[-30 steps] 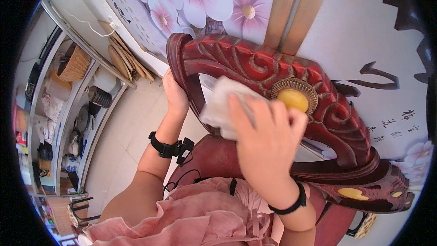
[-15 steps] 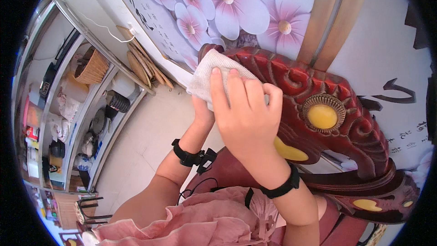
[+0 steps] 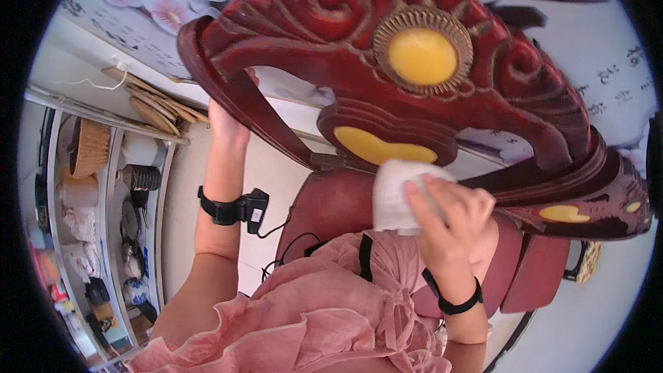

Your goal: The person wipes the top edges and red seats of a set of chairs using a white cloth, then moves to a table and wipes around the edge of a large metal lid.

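A carved dark red wooden chair back (image 3: 324, 34) stands in front of me, with a yellow oval in a ribbed bronze-coloured ring and a lower yellow inlay. My left hand (image 3: 230, 124) is wrapped round its left side post; most of the fingers are hidden behind the wood, with a bit showing on the inner side. My right hand (image 3: 452, 217) grips a folded white cloth (image 3: 400, 193) just below the lower inlay, over the seat. The right hand is slightly blurred. Whether the cloth touches the wood, I cannot tell.
The dark red padded seat (image 3: 331, 200) lies under the chair back, with a curved armrest (image 3: 566, 211) at right. A metal shelf (image 3: 162, 228) full of household goods stands at left. Flat woven pieces (image 3: 155, 107) lean against the wall. Behind is a flowered wall panel (image 3: 166, 10).
My right hand has brought the cloth from the top left corner of the chair back down and right, over the seat. My left hand is now apart from the cloth, at the left post. The view has shifted.
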Demonstrator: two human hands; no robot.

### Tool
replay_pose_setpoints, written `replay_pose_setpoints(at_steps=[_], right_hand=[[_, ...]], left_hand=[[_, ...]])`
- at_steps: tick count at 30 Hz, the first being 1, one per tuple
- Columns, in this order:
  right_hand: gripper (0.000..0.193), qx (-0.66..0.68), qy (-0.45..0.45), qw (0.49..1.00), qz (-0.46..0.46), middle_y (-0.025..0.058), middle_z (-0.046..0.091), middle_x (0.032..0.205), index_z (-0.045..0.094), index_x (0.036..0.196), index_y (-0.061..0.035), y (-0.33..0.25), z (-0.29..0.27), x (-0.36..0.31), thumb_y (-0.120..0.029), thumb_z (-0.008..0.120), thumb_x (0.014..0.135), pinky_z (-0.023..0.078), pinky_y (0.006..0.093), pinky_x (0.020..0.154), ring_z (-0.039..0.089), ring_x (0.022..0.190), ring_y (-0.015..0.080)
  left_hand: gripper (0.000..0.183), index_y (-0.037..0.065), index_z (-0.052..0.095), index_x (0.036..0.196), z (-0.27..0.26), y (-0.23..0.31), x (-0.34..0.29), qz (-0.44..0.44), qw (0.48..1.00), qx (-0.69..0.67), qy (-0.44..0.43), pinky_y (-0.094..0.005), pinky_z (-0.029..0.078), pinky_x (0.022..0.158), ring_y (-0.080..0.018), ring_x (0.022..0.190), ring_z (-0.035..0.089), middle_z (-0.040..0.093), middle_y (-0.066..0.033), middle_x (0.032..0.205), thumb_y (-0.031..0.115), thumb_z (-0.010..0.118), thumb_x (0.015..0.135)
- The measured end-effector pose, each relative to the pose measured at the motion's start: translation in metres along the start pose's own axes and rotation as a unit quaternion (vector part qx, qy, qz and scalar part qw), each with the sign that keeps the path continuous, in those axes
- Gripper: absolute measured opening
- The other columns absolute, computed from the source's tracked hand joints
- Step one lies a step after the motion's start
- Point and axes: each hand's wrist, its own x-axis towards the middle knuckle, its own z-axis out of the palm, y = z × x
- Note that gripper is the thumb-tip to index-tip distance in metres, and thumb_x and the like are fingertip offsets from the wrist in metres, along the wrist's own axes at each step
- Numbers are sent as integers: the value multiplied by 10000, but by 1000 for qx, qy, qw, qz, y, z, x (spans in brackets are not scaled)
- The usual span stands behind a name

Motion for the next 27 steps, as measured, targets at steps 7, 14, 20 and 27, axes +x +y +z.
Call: replay_pose_setpoints(at_steps=[7,14,20,27], right_hand=[[338,-31,213,977,-4,34,579,991,656,972,-98,10,29,40,-95,567,646,408,307,705,516,865,208],[375,34,75,996,40,-2,583,946,657,970,-127,-31,103,-13,-77,581,606,392,320,685,528,849,193],[460,45,-1,986,162,29,587,967,647,994,-116,-3,68,-80,18,557,563,393,335,726,528,896,227],[507,-150,95,921,348,85,583,960,647,1016,-79,6,-26,-163,47,553,534,401,371,780,538,876,274]], left_hand=[[246,5,518,1074,4,-5,1,-60,998,-33,-3,-332,410,929,-201,948,530,562,-90,990,180,457,912],[238,2,508,1083,-13,-1,-3,-48,996,-41,-66,-307,394,926,-162,972,509,537,-64,1035,165,467,914],[147,-18,499,925,15,52,-38,483,826,275,95,-327,438,811,-233,866,527,547,-136,919,51,425,818],[92,129,534,871,160,-20,-132,150,903,-30,-401,-326,300,733,-178,813,375,407,-5,852,202,509,820]])
